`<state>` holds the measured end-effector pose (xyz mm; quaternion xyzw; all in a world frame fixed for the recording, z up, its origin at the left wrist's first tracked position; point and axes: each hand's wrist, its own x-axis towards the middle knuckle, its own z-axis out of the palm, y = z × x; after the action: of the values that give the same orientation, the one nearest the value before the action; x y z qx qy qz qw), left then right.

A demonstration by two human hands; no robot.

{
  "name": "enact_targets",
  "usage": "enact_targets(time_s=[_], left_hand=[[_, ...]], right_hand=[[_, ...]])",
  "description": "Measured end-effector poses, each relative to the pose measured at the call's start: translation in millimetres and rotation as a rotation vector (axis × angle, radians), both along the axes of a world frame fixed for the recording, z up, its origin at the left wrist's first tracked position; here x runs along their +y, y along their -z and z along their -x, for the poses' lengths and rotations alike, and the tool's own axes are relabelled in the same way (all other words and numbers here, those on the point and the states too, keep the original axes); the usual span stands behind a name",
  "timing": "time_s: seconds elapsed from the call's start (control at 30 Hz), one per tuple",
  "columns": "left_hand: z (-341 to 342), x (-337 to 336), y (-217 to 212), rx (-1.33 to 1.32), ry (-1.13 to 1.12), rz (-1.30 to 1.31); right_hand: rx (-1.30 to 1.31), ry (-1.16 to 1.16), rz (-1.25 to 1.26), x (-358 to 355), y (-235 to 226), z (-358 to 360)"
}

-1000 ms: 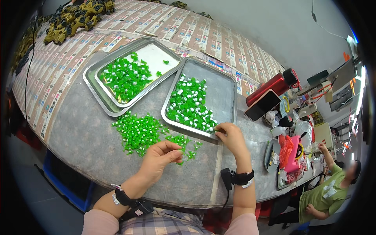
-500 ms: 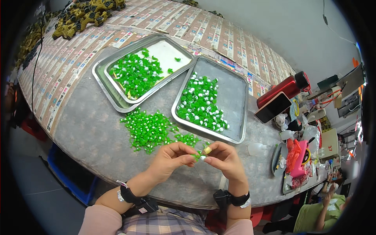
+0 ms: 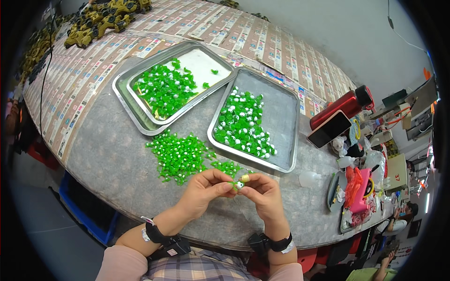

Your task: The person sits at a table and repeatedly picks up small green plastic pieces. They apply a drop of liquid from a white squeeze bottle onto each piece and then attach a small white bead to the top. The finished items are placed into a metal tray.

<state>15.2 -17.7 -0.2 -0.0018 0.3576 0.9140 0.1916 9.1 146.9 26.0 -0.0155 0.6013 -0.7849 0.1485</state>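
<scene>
My left hand (image 3: 206, 191) pinches a small green plastic piece (image 3: 234, 187) between thumb and forefinger. My right hand (image 3: 265, 195) pinches a white bead with a dark dot, like a toy eye (image 3: 240, 185); a yellow wrap (image 3: 244, 178) covers a fingertip. The two parts touch, but whether they are joined is hidden by my fingers. Just beyond my left hand lies a loose pile of small green pieces with white dots (image 3: 180, 158). Behind my hands, a metal tray (image 3: 287, 110) holds green pieces with eye beads. Left of it, a white-bottomed tray (image 3: 199, 58) holds more, set in a larger metal tray (image 3: 123, 96).
At right stand a red bottle (image 3: 335, 108) and a leaning phone (image 3: 329, 129). Nearer are a small translucent cup (image 3: 309, 179), a pink container (image 3: 360, 189) and plastic bags. Brown toy vehicles (image 3: 101, 21) are heaped far left. Other people are at the right edge.
My right hand has moved slightly left and closer to my left hand. The eye bead has turned, so its dark dot now shows. The person at lower right has shifted.
</scene>
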Motion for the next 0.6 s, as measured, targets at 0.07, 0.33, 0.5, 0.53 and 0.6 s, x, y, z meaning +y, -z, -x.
enact_targets(time_s=[0.07,0.33,0.5,0.53,0.6], left_hand=[[0.8,0.1,-1.7,-0.013,-0.005,0.016],[0.3,0.9,1.9,-0.022,-0.023,0.079],[-0.9,2.3,1.1,0.067,-0.072,0.195],[-1.2,2.1,1.8,0.109,-0.091,0.257],[-1.8,2.0,1.9,0.171,-0.118,0.360]], right_hand=[[0.046,0.015,-0.016,0.7,-0.6,-0.6],[0.123,0.043,-0.042,-2.4,-5.8,-3.2],[0.137,0.057,-0.074,-4.6,-0.1,-5.3],[0.128,0.049,-0.081,-4.8,1.1,-5.7],[0.087,0.065,-0.053,-6.3,0.2,-6.2]])
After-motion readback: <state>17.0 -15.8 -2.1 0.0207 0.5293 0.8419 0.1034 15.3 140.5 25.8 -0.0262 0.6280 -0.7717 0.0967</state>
